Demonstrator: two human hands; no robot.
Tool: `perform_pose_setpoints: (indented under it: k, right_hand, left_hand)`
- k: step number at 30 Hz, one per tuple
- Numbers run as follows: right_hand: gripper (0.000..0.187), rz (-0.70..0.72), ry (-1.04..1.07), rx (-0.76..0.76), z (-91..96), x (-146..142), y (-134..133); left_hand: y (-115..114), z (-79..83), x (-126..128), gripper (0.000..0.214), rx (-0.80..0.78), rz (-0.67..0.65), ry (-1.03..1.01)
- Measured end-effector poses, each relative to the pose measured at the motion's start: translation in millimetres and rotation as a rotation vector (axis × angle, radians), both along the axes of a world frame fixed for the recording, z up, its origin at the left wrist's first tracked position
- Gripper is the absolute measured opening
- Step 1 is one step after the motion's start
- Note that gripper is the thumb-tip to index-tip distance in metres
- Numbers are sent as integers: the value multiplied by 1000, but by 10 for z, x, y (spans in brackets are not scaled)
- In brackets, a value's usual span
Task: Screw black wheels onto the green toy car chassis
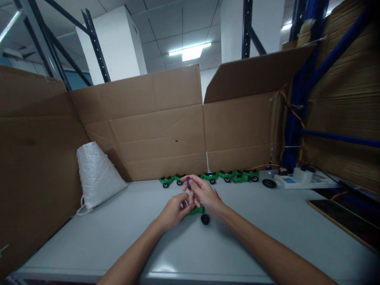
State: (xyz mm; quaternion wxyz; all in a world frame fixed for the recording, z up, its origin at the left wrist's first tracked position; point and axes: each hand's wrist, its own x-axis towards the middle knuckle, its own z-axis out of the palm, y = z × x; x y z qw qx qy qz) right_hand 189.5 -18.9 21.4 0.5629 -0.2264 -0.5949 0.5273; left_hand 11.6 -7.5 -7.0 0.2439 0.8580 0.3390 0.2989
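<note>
In the middle of the desk (89,233): green toy vehicle (196,210), under both hands and partly covered by fingers; black wheel (205,219) in view at its near right side.
Right hand (206,194): pinches small purple piece (189,183) between thumb and fingers, above the vehicle.
Purple piece: roughly upright; too small in view to identify further.
Left hand (177,209): curled narrow, thumb and forefinger close together, at the left side of the vehicle; cannot tell whether gripping it.
Red sliver (217,194): just beside the right hand, partly hidden.
Row of green vehicles (227,176): along the far edge of the desk, near the cardboard wall (148,130); black wheels visible on several.
Black ring (269,183): flat on the desk, between the right end of the row and the white power strip (307,180).
White bag (97,174): far left, leaning against cardboard; cord at its base.
Dark panel (344,221): right edge of the desk.
Blue post (293,118): behind the strip, with red and yellow wires alongside.
</note>
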Motion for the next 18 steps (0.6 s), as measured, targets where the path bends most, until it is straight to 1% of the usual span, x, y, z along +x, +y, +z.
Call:
perform_pose_setpoints:
  k: [3, 8, 13, 18]
  right_hand:
    - [45, 11, 7, -19, -5, 23, 8]
    - [41, -15, 15, 1, -59, 14, 56]
    - [38, -146, -88, 96, -125, 17, 88]
    - [33, -258, -228, 186, -148, 23, 18]
  left_hand:
    - [-14, 11, -2, 22, 8, 7, 19]
    - [-31, 11, 2, 17, 6, 21, 47]
    - [-36, -5, -8, 18, 1, 26, 42]
    - [-54, 8, 4, 21, -2, -5, 19]
